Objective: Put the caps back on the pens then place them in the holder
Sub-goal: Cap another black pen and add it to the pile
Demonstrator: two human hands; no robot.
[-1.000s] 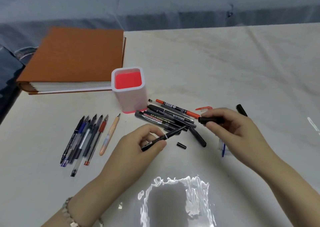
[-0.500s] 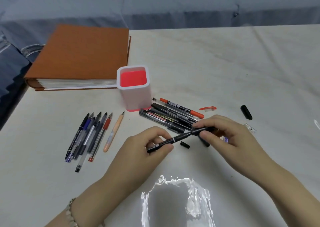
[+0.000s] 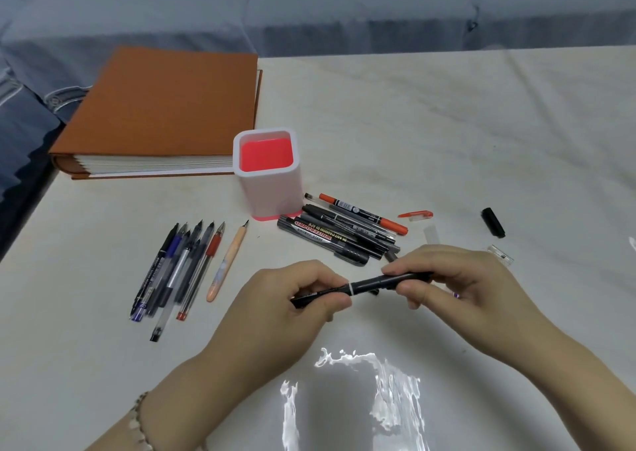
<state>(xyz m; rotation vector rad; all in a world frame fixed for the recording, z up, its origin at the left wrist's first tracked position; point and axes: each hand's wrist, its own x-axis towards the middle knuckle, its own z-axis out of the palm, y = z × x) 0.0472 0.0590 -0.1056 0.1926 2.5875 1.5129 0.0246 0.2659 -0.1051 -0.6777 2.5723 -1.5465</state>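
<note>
We've got the black marker [image 3: 364, 283] up off the table [image 3: 447, 134], lying approx level btwn both hands, just in front of the marker pile [image 3: 337, 235]. The left hand [image 3: 292, 301] pinches the barrel end, thumb & fingers curled round it. The right hand [image 3: 457, 285] has its fingertips clamped on the cap [image 3: 404, 277] at the other end. The cap looks to be on the tip, but we can't tell if it's fully seated, since fingers hide part of the join.

Step in hand, as we read it: press the cap home. To do it well, we hold barrel & cap in one straight line and push along the axis, not at an angle, so the nib isn't crushed and the cap doesn't skew. Left hand braces, right hand pushes till it stops or clicks. Then a light tug to check.

After that, probably, into the pink-and-white holder [image 3: 272, 192], which stands upright beside the orange album [image 3: 161, 106], just behind the pile. Go in vertical; one hand is enough.

Much remains. There's the row of pens [image 3: 179, 268] to the left w/ tips bare as far as we see. To the right lie loose caps: a black cap [image 3: 493, 222], a red cap [image 3: 416, 214] and a clear cap [image 3: 500, 254]. We should match caps by colour & width and never force a wrong one.
</note>
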